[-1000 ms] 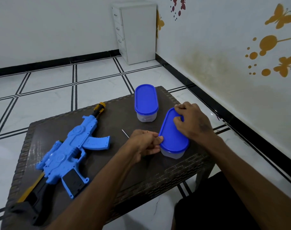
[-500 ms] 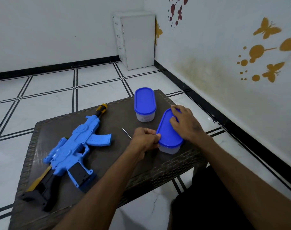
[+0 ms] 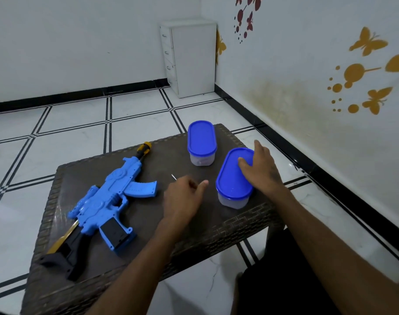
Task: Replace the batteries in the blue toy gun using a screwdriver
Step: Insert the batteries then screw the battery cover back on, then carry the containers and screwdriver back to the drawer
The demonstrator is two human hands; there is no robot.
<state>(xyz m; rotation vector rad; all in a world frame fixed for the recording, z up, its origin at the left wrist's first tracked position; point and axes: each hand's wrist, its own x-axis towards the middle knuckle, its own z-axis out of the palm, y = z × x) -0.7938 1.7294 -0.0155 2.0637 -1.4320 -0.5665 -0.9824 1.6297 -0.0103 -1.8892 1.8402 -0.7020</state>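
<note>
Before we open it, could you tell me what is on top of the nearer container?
Its blue lid, with the right hand resting on it. The contents cannot be made out.
</note>
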